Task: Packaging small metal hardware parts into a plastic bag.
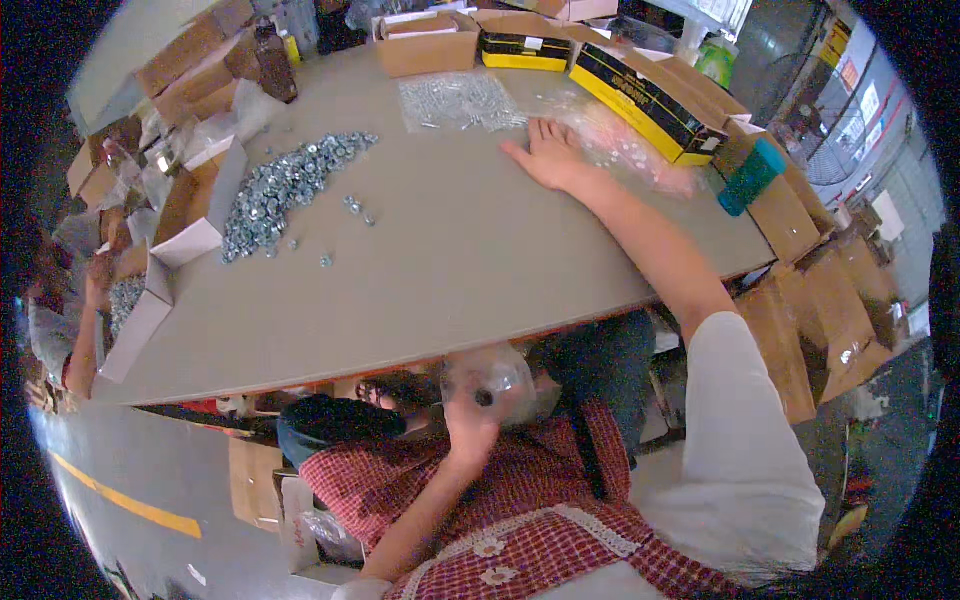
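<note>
My left hand (472, 428) is closed on a crumpled clear plastic bag (505, 378), held over my lap just below the table's front edge. A small dark spot shows in the bag; I cannot make out what it is. My right hand (550, 155) lies palm down at the far side of the table with its fingers stretched out. Beside its fingertips are a patch of small silvery pieces (455, 102) and a spread of clear and pinkish plastic bags (625, 145). A heap of small shiny metal nuts (290, 190) sits left of centre on the grey table (420, 270).
Open cardboard boxes (428, 52) and a black-and-yellow box (645, 100) line the far edge. A teal roll (750, 178) stands at right. At left, another person's arm (85, 330) reaches beside a white-sided box (140, 320) of metal parts. A brown bottle (272, 60) stands behind.
</note>
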Action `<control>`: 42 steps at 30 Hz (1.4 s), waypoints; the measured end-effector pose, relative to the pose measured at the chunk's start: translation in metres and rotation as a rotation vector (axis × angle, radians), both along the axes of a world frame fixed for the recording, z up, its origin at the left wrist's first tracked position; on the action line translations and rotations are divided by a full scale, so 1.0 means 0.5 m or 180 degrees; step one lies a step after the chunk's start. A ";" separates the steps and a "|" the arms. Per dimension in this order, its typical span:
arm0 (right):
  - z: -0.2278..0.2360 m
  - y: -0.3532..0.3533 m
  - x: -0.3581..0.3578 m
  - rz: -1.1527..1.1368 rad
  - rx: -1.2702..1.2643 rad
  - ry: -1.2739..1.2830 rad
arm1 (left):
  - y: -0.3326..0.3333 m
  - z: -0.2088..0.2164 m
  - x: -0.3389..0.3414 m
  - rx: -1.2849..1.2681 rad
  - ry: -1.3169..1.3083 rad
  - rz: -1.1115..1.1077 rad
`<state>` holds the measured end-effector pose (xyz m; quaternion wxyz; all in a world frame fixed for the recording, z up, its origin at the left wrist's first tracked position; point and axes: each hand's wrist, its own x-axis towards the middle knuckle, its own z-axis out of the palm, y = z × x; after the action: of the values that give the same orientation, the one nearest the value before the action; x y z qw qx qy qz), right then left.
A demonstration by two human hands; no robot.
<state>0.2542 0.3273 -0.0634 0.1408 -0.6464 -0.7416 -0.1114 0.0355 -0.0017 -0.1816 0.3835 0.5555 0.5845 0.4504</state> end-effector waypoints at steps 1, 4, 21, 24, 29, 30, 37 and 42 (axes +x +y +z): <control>-0.006 0.007 -0.006 0.0056 0.0140 -0.0007 | 0.000 -0.002 0.000 -0.0019 0.0029 -0.0016; -0.016 0.007 -0.009 0.0631 0.0051 0.0040 | 0.003 -0.036 -0.005 0.0045 -0.0002 -0.0027; -0.007 -0.064 -0.067 0.1080 -0.0403 0.0086 | 0.007 -0.046 -0.006 -0.0238 -0.0052 -0.0135; -0.002 -0.068 -0.103 0.1652 -0.0375 0.0120 | 0.012 -0.080 -0.013 0.0251 0.0379 -0.0266; -0.014 0.035 -0.152 0.1717 -0.0089 0.0027 | 0.007 -0.052 -0.002 -0.0072 -0.0031 -0.0097; -0.013 0.059 -0.159 0.1558 -0.0118 0.0010 | 0.007 -0.043 0.000 -0.0047 -0.0004 -0.0108; 0.053 0.078 -0.221 0.0218 -0.0538 -0.0207 | -0.002 -0.029 -0.011 0.0042 0.0071 -0.0170; 0.027 0.021 -0.187 0.0697 -0.0354 -0.0241 | -0.006 0.002 -0.009 -0.0045 -0.0059 -0.0218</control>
<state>0.1607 0.3380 -0.0499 0.0879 -0.5637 -0.8175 -0.0784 0.0310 -0.0046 -0.1804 0.4080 0.5682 0.5647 0.4379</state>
